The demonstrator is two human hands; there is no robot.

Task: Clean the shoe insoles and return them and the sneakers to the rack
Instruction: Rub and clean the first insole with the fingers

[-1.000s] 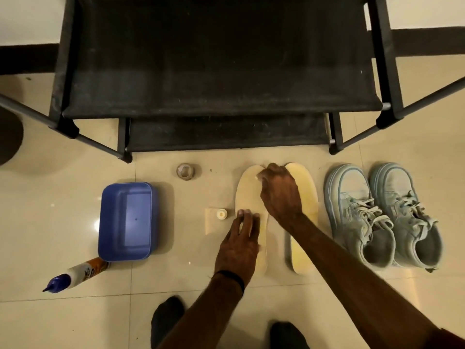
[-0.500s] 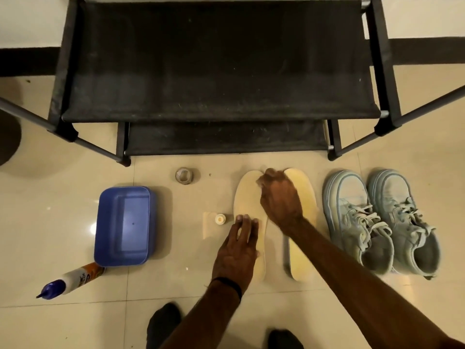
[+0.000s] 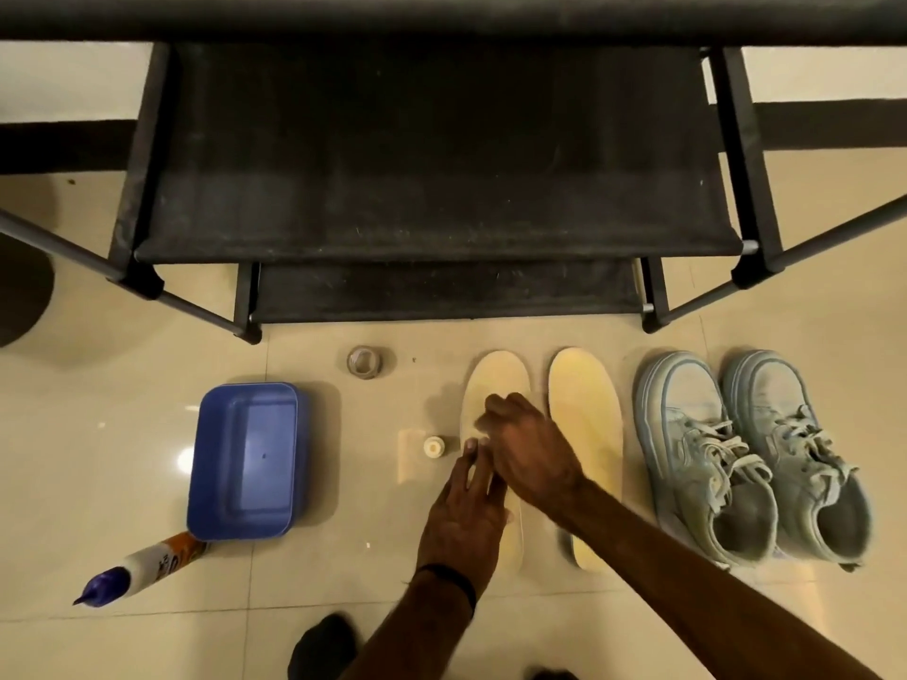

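Pale cream foam insole [image 3: 492, 385] lies flat on floor at 6 o'clock of black fabric shoe rack [image 3: 432, 188]. Left hand [image 3: 461, 522] presses its mid w/ flat fingers. Right hand [image 3: 530, 449] curled over it; can't tell if it holds a cloth. Prob light, floppy, slides on tile, so lift by the edge. 2nd yellowish insole [image 3: 586, 434] just beside at 3 o'clock.

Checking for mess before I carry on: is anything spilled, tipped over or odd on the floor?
The cleaner bottle lies on its side beside the blue tub; no spill is visible. Its small cap seemingly sits loose near the left insole.
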